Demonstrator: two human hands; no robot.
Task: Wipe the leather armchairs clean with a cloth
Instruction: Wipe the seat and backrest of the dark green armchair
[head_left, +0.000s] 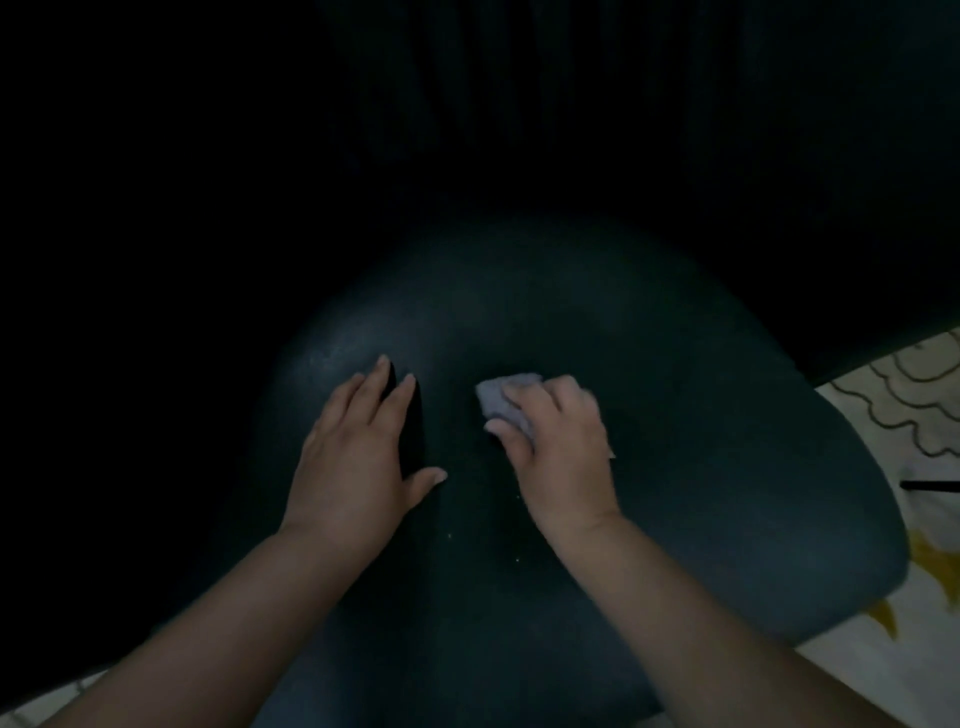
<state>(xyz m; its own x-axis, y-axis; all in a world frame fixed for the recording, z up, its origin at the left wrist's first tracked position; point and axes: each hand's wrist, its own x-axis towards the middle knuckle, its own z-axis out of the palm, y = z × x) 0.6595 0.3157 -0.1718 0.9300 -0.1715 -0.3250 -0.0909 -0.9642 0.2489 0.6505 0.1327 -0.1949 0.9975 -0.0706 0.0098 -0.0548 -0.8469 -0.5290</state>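
A dark leather armchair seat fills the middle of the dim view, with its backrest rising black behind it. My right hand presses a small grey cloth onto the seat near its middle; the cloth sticks out past my fingers to the left. My left hand lies flat on the seat to the left of the cloth, fingers spread, holding nothing. A few pale specks dot the leather between my wrists.
A pale floor with wavy dark lines and yellow patches shows to the right of the seat. A thin black bar crosses it at the right edge. Everything left of the seat is in darkness.
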